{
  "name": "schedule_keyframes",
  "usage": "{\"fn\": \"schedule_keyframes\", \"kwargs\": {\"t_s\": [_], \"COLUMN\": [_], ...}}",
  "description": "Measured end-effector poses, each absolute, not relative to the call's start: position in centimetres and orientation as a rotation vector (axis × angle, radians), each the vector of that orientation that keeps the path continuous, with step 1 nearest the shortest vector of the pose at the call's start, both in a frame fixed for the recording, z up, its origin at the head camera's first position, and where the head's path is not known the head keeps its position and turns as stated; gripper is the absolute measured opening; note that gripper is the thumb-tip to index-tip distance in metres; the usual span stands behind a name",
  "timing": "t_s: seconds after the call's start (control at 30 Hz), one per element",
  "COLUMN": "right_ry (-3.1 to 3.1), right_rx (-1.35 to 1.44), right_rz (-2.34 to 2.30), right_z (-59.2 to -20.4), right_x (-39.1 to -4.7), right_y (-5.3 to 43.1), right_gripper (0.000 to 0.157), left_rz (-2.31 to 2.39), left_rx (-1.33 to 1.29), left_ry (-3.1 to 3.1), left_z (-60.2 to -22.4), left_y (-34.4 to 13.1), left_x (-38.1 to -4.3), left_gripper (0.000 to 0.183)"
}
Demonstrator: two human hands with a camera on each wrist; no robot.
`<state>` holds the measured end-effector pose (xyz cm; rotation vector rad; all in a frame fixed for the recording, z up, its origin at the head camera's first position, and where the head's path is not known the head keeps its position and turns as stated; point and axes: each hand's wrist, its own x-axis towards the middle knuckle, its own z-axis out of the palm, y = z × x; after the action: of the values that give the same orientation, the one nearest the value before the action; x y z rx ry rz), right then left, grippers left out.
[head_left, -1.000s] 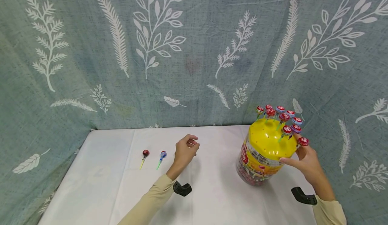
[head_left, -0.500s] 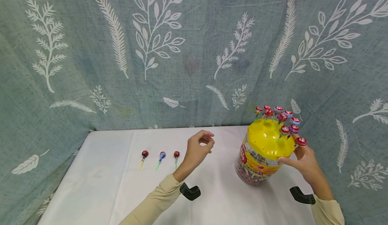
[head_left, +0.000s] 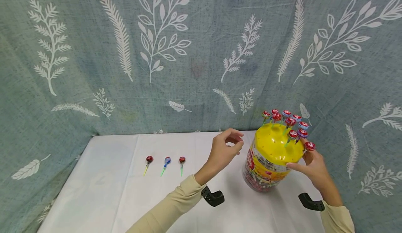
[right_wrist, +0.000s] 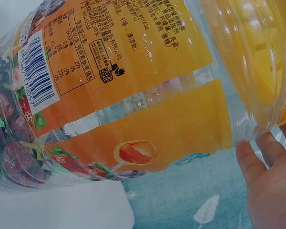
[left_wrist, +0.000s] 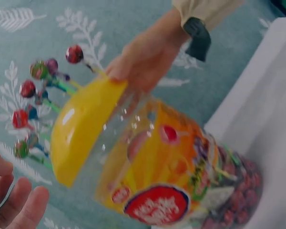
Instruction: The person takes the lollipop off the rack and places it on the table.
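Note:
A clear lollipop jar (head_left: 265, 173) with an orange label stands on the white table, slightly tilted in the head view. Several wrapped lollipops (head_left: 290, 121) stick up from holes in its yellow lid (head_left: 270, 145). My right hand (head_left: 317, 170) grips the jar at the lid's right edge, thumb in front and fingers behind. In the right wrist view its fingers (right_wrist: 250, 164) touch the clear wall below the lid. My left hand (head_left: 224, 149) hovers just left of the jar, fingers loosely bent, holding nothing. In the left wrist view its fingers (left_wrist: 31, 207) are near the lid, apart from it.
Three lollipops lie in a row at the left of the table: a dark red one (head_left: 149, 159), a blue one (head_left: 168, 160) and a red one with a green stick (head_left: 182, 160). A leaf-patterned grey-green cloth (head_left: 194, 62) hangs behind the table.
My left hand has moved right, away from the row of lollipops and towards the jar. The third lollipop, earlier hidden behind that hand, now shows on the table. My right hand stays on the jar.

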<state>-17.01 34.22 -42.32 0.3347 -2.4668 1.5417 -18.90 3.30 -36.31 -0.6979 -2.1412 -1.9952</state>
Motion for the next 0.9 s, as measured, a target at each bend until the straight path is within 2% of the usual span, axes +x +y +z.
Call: {"fn": "schedule_keyframes", "kwargs": {"t_s": [0.2, 0.43, 0.9], "right_ry": [-2.473, -2.469, -2.466], "right_rx": [0.328, 0.332, 0.307], "right_rz": [1.522, 1.521, 1.529], "right_z": [-42.5, -42.7, -42.4], "right_x": [-17.1, -17.2, -17.0], "right_y": [34.3, 34.5, 34.4], "right_gripper": [0.090, 0.091, 0.088], "left_rz": [-1.921, -1.896, -1.895], "left_rx": [-0.750, -0.823, -0.942], "left_ry": [-2.145, -2.117, -2.145], "left_z": [-35.2, -37.5, -36.4], "left_y": [5.0, 8.1, 12.0], "left_x": [-18.7, -21.0, -20.8], "left_gripper": [0.017, 0.020, 0.024]}}
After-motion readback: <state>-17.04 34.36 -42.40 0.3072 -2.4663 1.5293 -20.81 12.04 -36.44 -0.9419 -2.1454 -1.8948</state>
